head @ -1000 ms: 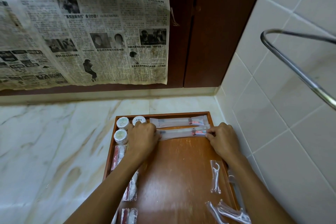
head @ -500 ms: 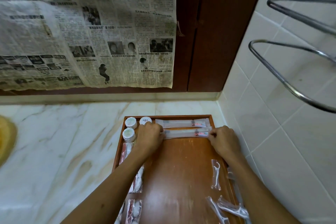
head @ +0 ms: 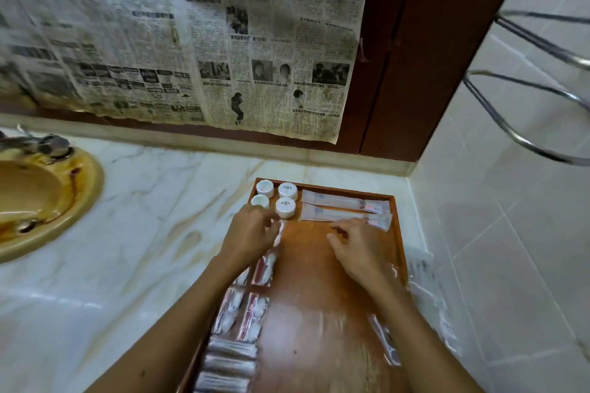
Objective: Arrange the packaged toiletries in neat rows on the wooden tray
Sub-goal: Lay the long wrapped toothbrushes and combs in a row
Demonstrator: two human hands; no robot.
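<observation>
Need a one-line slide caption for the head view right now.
Both hands, left hand and right hand, hover over the wooden tray beside four round white-lidded jars and two long clear-wrapped packets.

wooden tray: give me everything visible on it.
The tray is a shallow reddish-brown wooden rectangle with a low rim, on the marble counter in the corner by the tiled wall. Four white-lidded jars stand at its far left, two long packets lie across the far end, and wrapped packets line its left side. Both hands hover over it.
</observation>
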